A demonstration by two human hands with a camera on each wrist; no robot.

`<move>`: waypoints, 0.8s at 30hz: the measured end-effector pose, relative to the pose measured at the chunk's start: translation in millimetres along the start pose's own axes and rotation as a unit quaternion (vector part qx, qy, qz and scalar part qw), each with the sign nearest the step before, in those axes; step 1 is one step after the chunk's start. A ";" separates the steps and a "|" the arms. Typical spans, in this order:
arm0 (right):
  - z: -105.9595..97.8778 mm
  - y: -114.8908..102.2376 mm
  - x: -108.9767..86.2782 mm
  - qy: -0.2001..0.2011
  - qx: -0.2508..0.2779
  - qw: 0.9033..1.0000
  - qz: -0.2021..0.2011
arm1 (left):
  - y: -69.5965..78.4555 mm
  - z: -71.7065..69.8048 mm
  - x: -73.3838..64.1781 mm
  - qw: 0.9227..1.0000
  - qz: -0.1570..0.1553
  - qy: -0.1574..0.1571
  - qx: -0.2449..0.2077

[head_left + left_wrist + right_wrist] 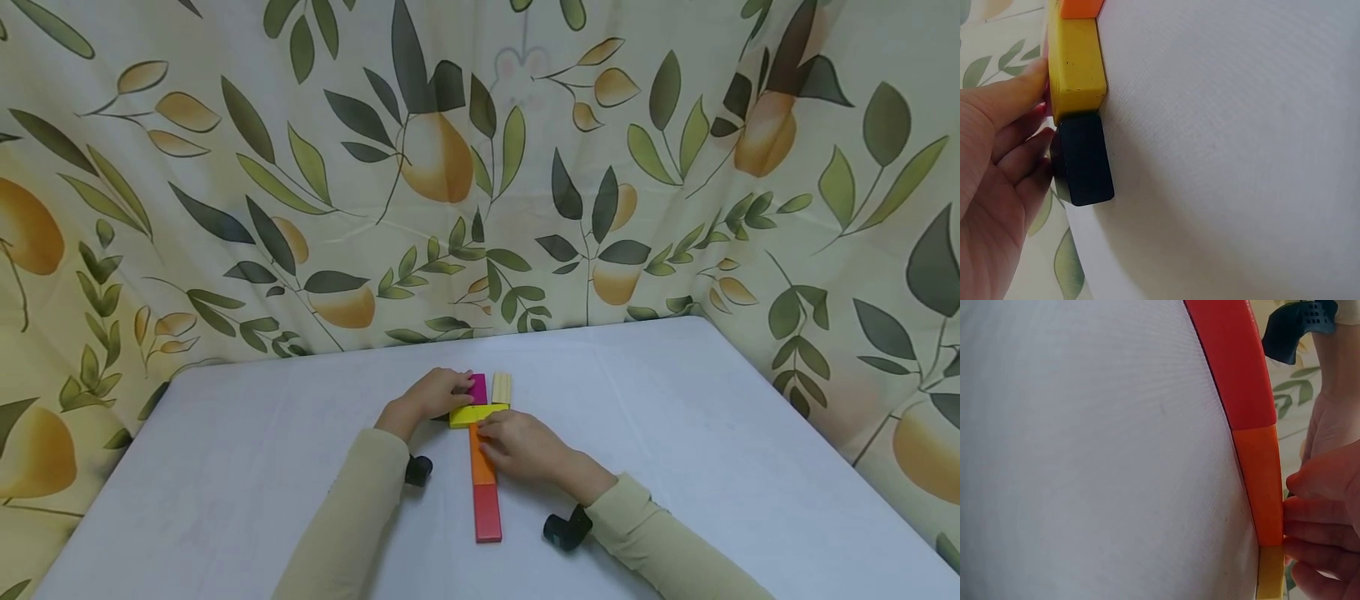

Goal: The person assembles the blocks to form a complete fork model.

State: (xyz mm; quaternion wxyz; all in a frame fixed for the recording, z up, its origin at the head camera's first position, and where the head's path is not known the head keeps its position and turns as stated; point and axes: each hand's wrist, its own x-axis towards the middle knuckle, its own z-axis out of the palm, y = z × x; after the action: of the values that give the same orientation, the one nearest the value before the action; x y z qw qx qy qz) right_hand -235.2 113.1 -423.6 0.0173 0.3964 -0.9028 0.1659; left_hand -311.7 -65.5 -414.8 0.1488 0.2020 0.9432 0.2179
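Flat coloured blocks lie joined on the white table. My left hand (431,396) pinches the magenta block (478,388), which stands against the far side of the yellow block (462,417). A black block (1088,159) adjoins one end of the yellow block; in the left wrist view the curled lower fingers reach behind it. My right hand (528,446) rests its fingertips on the orange block (484,475), close to the yellow one. That orange block meets the yellow block at one end and a red block (487,512) at the other.
A pale cream block (501,387) stands beside the magenta one, past the yellow block. Black wrist devices (567,528) hang at both sleeves. The white table (675,400) extends around the blocks, with a leaf-and-fruit patterned curtain (480,250) behind it.
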 end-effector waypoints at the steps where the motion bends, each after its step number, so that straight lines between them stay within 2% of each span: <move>1: -0.1 0.0 -0.1 0.001 0.000 1.000 0.000 | -0.1 0.0 0.2 1.000 0.002 0.000 0.002; 15: 0.1 0.5 -0.1 0.012 -0.011 1.000 -0.006 | 2.0 -3.5 -2.2 1.000 0.017 -0.008 0.016; 24: -0.8 -1.1 -0.5 0.008 -0.006 1.000 -0.004 | 5.4 -5.0 -3.0 0.999 0.014 -0.009 0.043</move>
State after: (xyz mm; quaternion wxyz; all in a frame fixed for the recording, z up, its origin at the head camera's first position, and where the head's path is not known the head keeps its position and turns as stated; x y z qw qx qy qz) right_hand -234.1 113.0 -422.6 0.0277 0.3984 -0.9021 0.1635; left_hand -309.2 -64.2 -407.4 0.1454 0.2236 0.9473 0.1776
